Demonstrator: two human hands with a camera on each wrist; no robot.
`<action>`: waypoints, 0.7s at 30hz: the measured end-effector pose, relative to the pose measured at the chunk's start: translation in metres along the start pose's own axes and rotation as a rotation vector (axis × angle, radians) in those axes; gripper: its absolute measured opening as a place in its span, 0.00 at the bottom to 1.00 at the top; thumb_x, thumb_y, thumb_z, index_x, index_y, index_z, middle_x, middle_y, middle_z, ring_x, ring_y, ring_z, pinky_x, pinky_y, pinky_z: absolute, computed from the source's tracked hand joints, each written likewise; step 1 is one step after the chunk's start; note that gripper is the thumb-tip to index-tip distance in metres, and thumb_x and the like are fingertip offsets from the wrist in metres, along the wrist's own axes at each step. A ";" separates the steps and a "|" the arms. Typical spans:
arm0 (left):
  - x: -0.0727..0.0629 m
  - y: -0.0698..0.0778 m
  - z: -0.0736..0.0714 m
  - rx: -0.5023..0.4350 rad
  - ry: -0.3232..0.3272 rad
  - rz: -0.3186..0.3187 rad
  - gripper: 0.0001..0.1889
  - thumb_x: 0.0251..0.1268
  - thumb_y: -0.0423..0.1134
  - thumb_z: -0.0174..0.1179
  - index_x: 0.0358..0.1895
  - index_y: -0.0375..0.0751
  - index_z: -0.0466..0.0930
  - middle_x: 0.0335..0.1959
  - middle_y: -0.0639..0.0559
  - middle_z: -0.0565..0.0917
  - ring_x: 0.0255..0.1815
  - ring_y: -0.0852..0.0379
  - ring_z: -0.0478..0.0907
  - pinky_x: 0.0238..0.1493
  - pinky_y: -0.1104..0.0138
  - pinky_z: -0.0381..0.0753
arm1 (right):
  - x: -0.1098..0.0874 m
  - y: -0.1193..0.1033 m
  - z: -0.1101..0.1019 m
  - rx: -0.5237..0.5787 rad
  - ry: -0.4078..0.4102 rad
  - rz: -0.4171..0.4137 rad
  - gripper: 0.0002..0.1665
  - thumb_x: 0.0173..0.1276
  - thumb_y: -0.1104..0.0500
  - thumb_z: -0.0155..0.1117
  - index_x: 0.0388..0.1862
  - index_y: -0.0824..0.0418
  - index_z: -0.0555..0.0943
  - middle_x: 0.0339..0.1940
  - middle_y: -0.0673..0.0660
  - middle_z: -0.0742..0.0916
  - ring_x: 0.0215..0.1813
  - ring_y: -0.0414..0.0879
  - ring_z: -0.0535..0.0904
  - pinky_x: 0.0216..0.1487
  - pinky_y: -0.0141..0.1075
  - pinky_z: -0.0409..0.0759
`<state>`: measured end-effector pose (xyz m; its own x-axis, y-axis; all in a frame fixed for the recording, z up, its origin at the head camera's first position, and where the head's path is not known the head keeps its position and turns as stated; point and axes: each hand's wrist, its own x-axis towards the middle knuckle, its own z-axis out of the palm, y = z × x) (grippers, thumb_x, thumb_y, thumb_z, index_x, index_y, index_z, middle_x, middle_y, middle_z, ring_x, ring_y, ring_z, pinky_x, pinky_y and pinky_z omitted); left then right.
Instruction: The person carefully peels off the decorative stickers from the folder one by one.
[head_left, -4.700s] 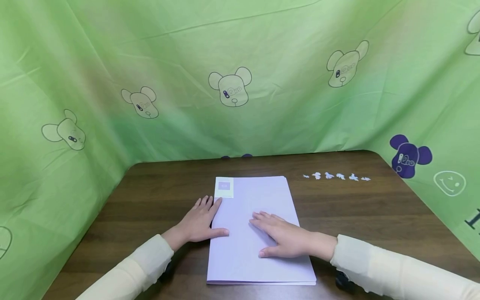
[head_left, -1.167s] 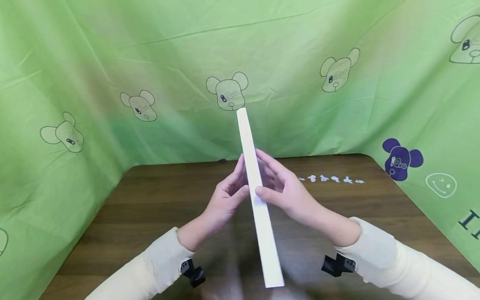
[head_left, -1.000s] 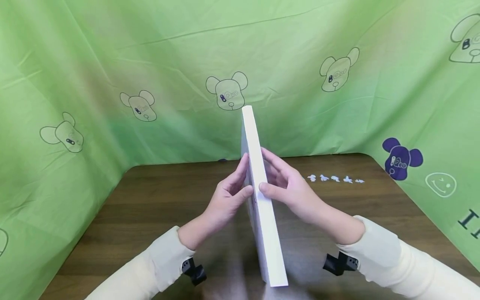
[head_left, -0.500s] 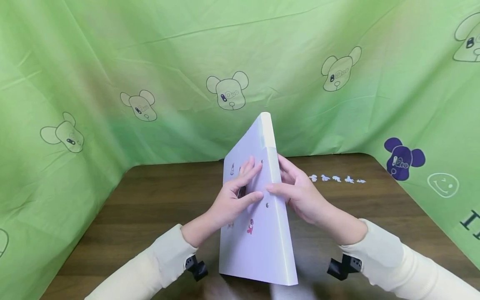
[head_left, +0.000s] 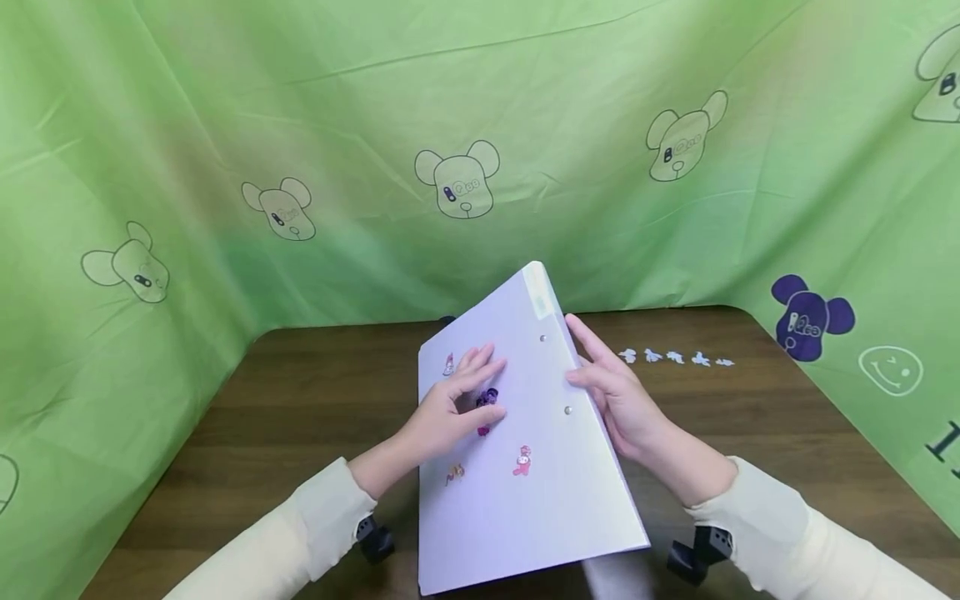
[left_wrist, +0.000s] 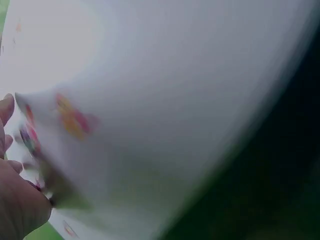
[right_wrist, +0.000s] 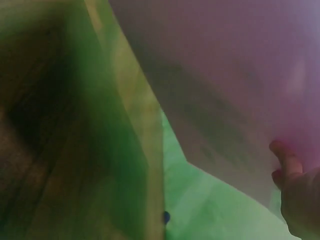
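Observation:
A pale lavender file binder [head_left: 540, 517] is tilted up off the table, its spine to the right with a label [head_left: 542, 302] near the top. Two metal rivets [head_left: 567, 410] show along the spine side. Small cartoon stickers, among them a pink one [head_left: 522, 461] and a purple one [head_left: 491, 397], dot the cover. My left hand [head_left: 450, 412] rests on that cover with its fingers extended, partly hiding the purple sticker. At the spine, my right hand [head_left: 628, 404] grips the binder, thumb on the near side and fingers behind. Both wrist views are blurred.
A row of several small pale cut-out shapes [head_left: 675, 357] lies on the brown wooden table [head_left: 322, 392], behind and right of the binder. A green cloth [head_left: 360, 250] printed with bear heads hangs around the table's back and sides.
The binder lay flat, plain side up, then stood on edge between both hands. Now it leans over to the left, its stickered cover turned up. The left hand has spread onto that cover.

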<state>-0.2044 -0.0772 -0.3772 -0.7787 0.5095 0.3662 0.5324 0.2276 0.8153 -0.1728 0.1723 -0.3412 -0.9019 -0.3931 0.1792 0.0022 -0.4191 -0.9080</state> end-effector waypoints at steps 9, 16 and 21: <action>-0.019 -0.033 -0.010 0.042 0.173 -0.112 0.32 0.61 0.36 0.68 0.69 0.39 0.69 0.76 0.45 0.57 0.77 0.45 0.44 0.73 0.52 0.46 | -0.007 0.006 -0.014 0.153 0.021 0.000 0.44 0.73 0.70 0.38 0.81 0.47 0.36 0.56 0.51 0.82 0.49 0.46 0.83 0.45 0.40 0.83; -0.033 -0.038 -0.012 -0.077 0.290 -0.297 0.42 0.60 0.40 0.69 0.75 0.37 0.57 0.75 0.42 0.57 0.74 0.44 0.56 0.65 0.54 0.66 | -0.014 0.009 -0.024 0.331 0.021 0.031 0.42 0.75 0.70 0.32 0.80 0.42 0.36 0.53 0.54 0.84 0.49 0.47 0.83 0.44 0.39 0.83; -0.037 -0.039 -0.015 -0.228 0.339 -0.402 0.41 0.63 0.35 0.67 0.75 0.32 0.54 0.71 0.38 0.66 0.62 0.43 0.73 0.52 0.57 0.79 | -0.016 0.012 -0.029 0.331 0.051 0.049 0.42 0.75 0.69 0.34 0.80 0.42 0.37 0.54 0.53 0.83 0.50 0.46 0.83 0.45 0.39 0.82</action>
<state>-0.2011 -0.1175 -0.4160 -0.9882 0.1161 0.0997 0.1161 0.1444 0.9827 -0.1708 0.1976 -0.3666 -0.9178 -0.3809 0.1117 0.1783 -0.6469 -0.7414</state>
